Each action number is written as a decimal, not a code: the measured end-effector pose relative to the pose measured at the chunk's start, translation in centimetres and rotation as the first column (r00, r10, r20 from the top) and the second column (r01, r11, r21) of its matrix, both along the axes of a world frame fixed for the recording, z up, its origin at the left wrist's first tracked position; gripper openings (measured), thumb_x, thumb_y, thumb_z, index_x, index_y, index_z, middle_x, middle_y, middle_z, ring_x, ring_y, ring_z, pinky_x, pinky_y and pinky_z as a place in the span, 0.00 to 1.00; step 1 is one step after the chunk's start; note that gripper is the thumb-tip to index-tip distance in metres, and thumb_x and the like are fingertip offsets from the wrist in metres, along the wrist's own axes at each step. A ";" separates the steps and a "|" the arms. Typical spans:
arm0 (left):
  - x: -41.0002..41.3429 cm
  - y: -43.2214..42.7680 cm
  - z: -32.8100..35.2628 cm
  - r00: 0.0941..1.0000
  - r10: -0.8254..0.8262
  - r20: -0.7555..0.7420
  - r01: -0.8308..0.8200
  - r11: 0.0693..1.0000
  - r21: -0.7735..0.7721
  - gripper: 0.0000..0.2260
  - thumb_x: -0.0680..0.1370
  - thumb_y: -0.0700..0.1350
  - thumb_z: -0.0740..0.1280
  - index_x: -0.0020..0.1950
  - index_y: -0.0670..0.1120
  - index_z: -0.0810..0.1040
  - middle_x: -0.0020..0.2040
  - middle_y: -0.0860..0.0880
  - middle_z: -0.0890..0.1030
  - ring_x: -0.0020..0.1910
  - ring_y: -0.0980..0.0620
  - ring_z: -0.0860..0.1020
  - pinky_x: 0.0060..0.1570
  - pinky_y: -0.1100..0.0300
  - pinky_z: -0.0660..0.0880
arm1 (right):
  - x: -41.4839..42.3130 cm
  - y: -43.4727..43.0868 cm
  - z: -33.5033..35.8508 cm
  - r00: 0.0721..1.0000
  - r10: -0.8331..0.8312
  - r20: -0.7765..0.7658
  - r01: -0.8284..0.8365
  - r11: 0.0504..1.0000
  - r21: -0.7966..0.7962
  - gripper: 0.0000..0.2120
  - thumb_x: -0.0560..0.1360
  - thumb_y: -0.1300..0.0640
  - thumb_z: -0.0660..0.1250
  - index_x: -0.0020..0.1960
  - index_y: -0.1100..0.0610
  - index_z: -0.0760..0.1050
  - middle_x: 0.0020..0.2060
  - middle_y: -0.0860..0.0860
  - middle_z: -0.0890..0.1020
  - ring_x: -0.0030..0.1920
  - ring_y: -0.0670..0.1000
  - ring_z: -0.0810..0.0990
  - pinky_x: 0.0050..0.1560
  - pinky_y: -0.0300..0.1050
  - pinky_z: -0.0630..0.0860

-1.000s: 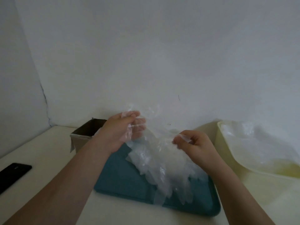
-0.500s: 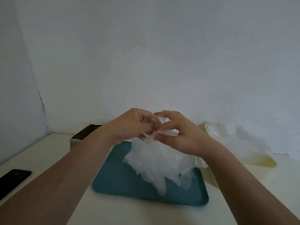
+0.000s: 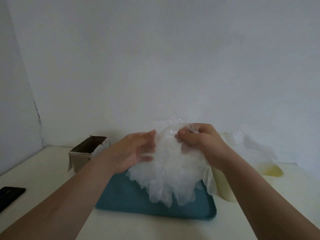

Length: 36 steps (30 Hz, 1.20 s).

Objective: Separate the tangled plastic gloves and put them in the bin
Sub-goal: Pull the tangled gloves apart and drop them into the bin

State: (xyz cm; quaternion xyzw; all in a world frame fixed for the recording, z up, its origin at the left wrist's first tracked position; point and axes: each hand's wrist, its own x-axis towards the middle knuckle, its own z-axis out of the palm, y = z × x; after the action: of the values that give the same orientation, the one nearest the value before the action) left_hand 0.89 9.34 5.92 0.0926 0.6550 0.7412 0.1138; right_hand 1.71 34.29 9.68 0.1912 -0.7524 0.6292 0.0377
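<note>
Head view: right hand (image 3: 197, 139) pinches top of crinkly translucent glove clump (image 3: 169, 163), held over smooth teal tray (image 3: 124, 196). Blurred left hand (image 3: 133, 151), fingers straight, flat against clump's side. Pale yellow plastic bin (image 3: 223, 187) just right; cardboard box (image 3: 83, 158) left.

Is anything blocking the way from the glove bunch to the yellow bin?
Nothing visible. The glove bunch hangs from the right hand above the teal tray; the yellow bin stands just beside it, its top open, loose plastic inside.

Plain grey wall (image 3: 155, 58), cream tabletop (image 3: 43, 170)
</note>
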 end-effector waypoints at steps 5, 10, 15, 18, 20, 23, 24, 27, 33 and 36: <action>-0.8 4.0 0.8 0.999 -0.007 -0.038 0.008 1.000 0.015 0.10 0.75 0.45 0.76 0.54 0.41 0.86 0.46 0.40 0.78 0.43 0.45 0.78 0.45 0.49 0.84 | -0.9 3.4 1.5 1.000 -0.015 0.022 0.013 0.993 0.114 0.07 0.79 0.55 0.72 0.51 0.58 0.87 0.50 0.57 0.87 0.54 0.60 0.86 0.60 0.61 0.82; -2.3 7.5 2.0 0.993 0.111 -0.027 -0.112 0.993 -0.033 0.20 0.66 0.49 0.78 0.55 0.43 0.85 0.35 0.49 0.75 0.31 0.52 0.75 0.34 0.58 0.80 | -2.5 10.3 3.3 0.968 -0.252 -0.010 0.250 0.953 0.170 0.07 0.80 0.52 0.72 0.52 0.55 0.85 0.44 0.56 0.87 0.29 0.52 0.78 0.25 0.42 0.72; -4.6 10.0 3.2 0.996 0.087 0.024 -0.089 0.990 0.111 0.05 0.83 0.39 0.67 0.51 0.41 0.83 0.51 0.40 0.86 0.45 0.44 0.85 0.45 0.50 0.85 | -5.1 14.4 3.3 0.923 -0.385 -0.016 0.374 0.886 0.275 0.12 0.76 0.54 0.71 0.48 0.65 0.82 0.32 0.54 0.84 0.23 0.49 0.64 0.24 0.37 0.58; -5.0 10.4 4.6 0.997 0.067 -0.029 -0.063 0.992 0.108 0.06 0.84 0.39 0.65 0.52 0.40 0.80 0.58 0.37 0.86 0.55 0.37 0.85 0.50 0.46 0.86 | -6.9 16.1 3.0 0.899 -0.435 -0.043 0.414 0.817 0.400 0.15 0.75 0.52 0.72 0.45 0.66 0.81 0.30 0.53 0.84 0.26 0.50 0.68 0.26 0.38 0.63; -4.8 10.2 6.0 0.997 0.025 -0.079 -0.019 0.997 0.069 0.06 0.84 0.41 0.64 0.53 0.41 0.79 0.60 0.38 0.85 0.59 0.35 0.84 0.51 0.46 0.85 | -8.4 16.9 2.4 0.899 -0.429 -0.091 0.415 0.766 0.492 0.16 0.76 0.50 0.72 0.43 0.64 0.81 0.30 0.52 0.85 0.30 0.49 0.75 0.32 0.39 0.70; -4.0 10.0 8.0 0.986 -0.092 -0.137 0.095 0.995 0.016 0.06 0.82 0.44 0.64 0.53 0.43 0.78 0.62 0.40 0.85 0.58 0.37 0.85 0.50 0.49 0.85 | -10.2 17.0 1.2 0.900 -0.403 -0.166 0.408 0.646 0.645 0.17 0.76 0.47 0.71 0.36 0.59 0.79 0.30 0.50 0.85 0.29 0.46 0.77 0.37 0.43 0.73; -3.9 10.3 8.6 0.983 -0.118 -0.141 0.121 0.993 0.011 0.06 0.82 0.45 0.64 0.52 0.44 0.78 0.61 0.40 0.85 0.56 0.38 0.86 0.48 0.50 0.85 | -10.9 17.0 0.6 0.895 -0.407 -0.183 0.417 0.616 0.668 0.18 0.75 0.46 0.71 0.35 0.58 0.78 0.30 0.51 0.85 0.31 0.49 0.78 0.39 0.44 0.75; -4.4 12.8 9.5 0.975 -0.168 -0.144 0.173 0.985 0.023 0.06 0.81 0.46 0.65 0.54 0.45 0.79 0.58 0.41 0.86 0.51 0.41 0.87 0.44 0.51 0.85 | -12.1 17.0 -0.7 0.882 -0.436 -0.178 0.431 0.596 0.677 0.17 0.72 0.44 0.72 0.35 0.57 0.77 0.33 0.54 0.84 0.36 0.55 0.83 0.41 0.47 0.78; -9.4 20.9 8.1 0.972 -0.224 -0.065 0.224 0.975 -0.010 0.04 0.86 0.41 0.64 0.58 0.44 0.77 0.50 0.42 0.87 0.44 0.44 0.87 0.43 0.52 0.85 | -12.5 18.8 -1.2 0.880 -0.475 -0.019 0.403 0.724 0.559 0.16 0.78 0.63 0.66 0.39 0.43 0.76 0.39 0.48 0.76 0.40 0.50 0.78 0.37 0.38 0.73; -12.0 24.3 6.0 0.986 -0.166 0.019 0.168 0.981 -0.096 0.02 0.84 0.37 0.67 0.55 0.42 0.78 0.43 0.41 0.87 0.37 0.46 0.86 0.39 0.52 0.85 | -11.2 21.5 -0.2 0.866 -0.498 -0.045 0.460 0.760 0.459 0.21 0.70 0.59 0.76 0.62 0.50 0.79 0.51 0.52 0.80 0.47 0.49 0.83 0.47 0.44 0.80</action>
State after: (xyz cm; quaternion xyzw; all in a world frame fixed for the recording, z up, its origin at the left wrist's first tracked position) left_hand -11.14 33.66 11.91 0.1375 0.6797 0.6967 0.1835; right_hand -9.49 55.82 9.45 -0.0293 -0.9028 0.4116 0.1213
